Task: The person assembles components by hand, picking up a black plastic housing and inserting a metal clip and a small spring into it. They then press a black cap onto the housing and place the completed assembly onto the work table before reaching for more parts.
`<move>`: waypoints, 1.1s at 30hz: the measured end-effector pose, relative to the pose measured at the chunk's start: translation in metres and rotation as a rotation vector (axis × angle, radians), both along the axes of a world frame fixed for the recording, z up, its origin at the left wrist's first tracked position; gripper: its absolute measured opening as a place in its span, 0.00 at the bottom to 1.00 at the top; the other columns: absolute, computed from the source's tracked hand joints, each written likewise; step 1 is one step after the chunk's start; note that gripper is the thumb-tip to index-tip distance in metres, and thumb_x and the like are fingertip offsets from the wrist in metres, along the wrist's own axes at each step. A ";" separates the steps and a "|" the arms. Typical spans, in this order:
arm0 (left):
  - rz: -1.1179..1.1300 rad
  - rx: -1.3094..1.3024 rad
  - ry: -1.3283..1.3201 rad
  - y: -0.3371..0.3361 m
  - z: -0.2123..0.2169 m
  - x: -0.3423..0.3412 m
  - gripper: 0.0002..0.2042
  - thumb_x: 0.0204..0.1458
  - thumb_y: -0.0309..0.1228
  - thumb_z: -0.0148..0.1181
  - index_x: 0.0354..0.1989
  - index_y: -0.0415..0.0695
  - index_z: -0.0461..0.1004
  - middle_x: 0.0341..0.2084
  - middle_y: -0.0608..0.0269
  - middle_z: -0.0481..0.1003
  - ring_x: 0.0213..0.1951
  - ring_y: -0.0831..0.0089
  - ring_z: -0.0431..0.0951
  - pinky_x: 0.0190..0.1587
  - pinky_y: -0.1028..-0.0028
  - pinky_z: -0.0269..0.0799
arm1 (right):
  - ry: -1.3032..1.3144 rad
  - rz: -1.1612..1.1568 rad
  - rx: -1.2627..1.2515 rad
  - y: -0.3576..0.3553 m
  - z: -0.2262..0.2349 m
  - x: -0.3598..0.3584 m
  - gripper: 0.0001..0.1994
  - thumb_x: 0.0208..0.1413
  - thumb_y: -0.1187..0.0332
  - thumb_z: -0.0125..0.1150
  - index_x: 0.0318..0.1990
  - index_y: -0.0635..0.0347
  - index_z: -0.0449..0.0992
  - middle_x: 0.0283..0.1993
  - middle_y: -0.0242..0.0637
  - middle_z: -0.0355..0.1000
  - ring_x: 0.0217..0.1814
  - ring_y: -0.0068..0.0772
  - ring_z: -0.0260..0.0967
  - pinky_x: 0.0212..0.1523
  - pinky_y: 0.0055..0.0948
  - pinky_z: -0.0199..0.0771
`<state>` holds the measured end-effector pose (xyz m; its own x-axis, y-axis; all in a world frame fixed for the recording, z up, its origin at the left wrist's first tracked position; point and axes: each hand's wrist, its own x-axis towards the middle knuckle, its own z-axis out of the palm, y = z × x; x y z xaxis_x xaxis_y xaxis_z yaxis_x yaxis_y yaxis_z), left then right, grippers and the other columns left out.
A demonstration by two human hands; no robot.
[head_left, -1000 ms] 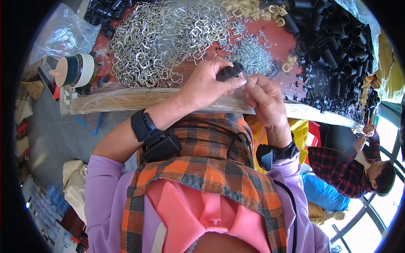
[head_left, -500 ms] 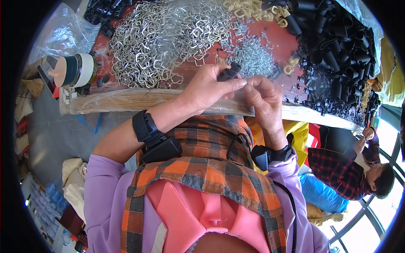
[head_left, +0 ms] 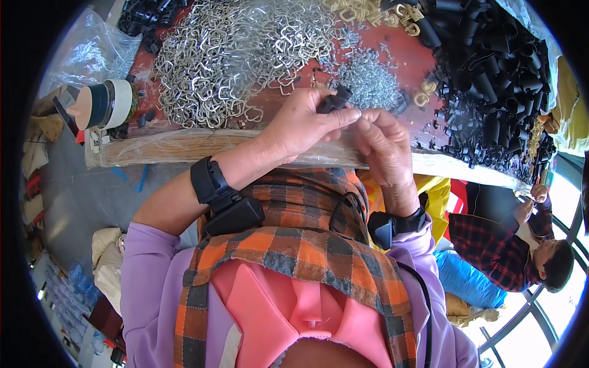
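My left hand point(head_left: 302, 126) is closed around a short black cylindrical plastic part point(head_left: 334, 100), whose end sticks out above the thumb. My right hand point(head_left: 386, 142) is beside it, thumb and forefinger pinched together at the tip of my left thumb. Whatever lies in that pinch is too small or hidden to make out. Both hands are above the near edge of the red work table point(head_left: 414, 58). Just beyond them lies a heap of small shiny silvery pieces point(head_left: 368, 80), and to the left a big pile of bent metal loops point(head_left: 205, 67).
Black tubes and small black pieces point(head_left: 491, 80) cover the table's right side. Brass-coloured clips point(head_left: 362, 12) lie at the back. A lidded cup point(head_left: 101, 104) stands near the left corner. A wooden rail point(head_left: 184, 146) edges the table. Another person point(head_left: 503, 245) sits at the right.
Both hands stay almost in place over the table edge. The right fingers have shifted slightly against the left thumb, and the black part has tilted a little.
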<state>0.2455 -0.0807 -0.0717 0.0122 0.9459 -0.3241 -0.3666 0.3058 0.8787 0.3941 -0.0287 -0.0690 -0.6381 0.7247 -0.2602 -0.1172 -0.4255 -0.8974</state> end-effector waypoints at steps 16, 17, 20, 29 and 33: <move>0.044 -0.090 0.074 0.001 0.002 -0.002 0.09 0.46 0.30 0.53 0.33 0.39 0.66 0.18 0.69 0.66 0.19 0.86 0.64 0.18 0.86 0.59 | -0.378 -0.107 0.470 0.005 0.005 0.005 0.04 0.48 0.73 0.52 0.28 0.65 0.69 0.22 0.26 0.65 0.24 0.12 0.56 0.26 0.12 0.57; 0.045 -0.087 0.075 0.001 0.002 -0.002 0.09 0.46 0.30 0.53 0.33 0.39 0.66 0.18 0.69 0.66 0.19 0.86 0.64 0.18 0.86 0.59 | -0.393 -0.100 0.498 0.005 0.006 0.006 0.03 0.47 0.73 0.52 0.28 0.64 0.69 0.23 0.26 0.65 0.24 0.12 0.57 0.27 0.13 0.58; -0.023 -0.096 0.003 -0.001 0.005 -0.003 0.14 0.47 0.30 0.51 0.42 0.39 0.63 0.24 0.67 0.67 0.22 0.84 0.65 0.21 0.86 0.61 | -0.421 -0.088 0.559 0.003 0.009 0.007 0.02 0.47 0.75 0.53 0.27 0.64 0.69 0.24 0.25 0.66 0.25 0.12 0.58 0.28 0.13 0.59; -0.017 -0.099 -0.519 -0.017 0.016 -0.006 0.16 0.51 0.30 0.45 0.47 0.38 0.60 0.37 0.62 0.67 0.33 0.79 0.70 0.35 0.80 0.69 | -0.440 0.011 0.953 -0.010 0.028 0.000 0.02 0.42 0.78 0.55 0.25 0.63 0.69 0.21 0.29 0.64 0.21 0.17 0.60 0.22 0.16 0.59; -0.068 -0.147 -0.347 -0.023 0.015 -0.006 0.15 0.51 0.30 0.44 0.47 0.37 0.60 0.38 0.61 0.67 0.38 0.77 0.69 0.39 0.77 0.69 | -0.461 0.050 1.114 -0.014 0.032 -0.005 0.03 0.39 0.78 0.56 0.24 0.62 0.69 0.19 0.32 0.63 0.19 0.24 0.61 0.19 0.21 0.59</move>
<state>0.2396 -0.1035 -0.0562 0.2065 0.8829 -0.4217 -0.6089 0.4533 0.6509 0.3895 -0.0429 -0.0371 -0.6836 0.6735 0.2813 0.3052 0.6138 -0.7281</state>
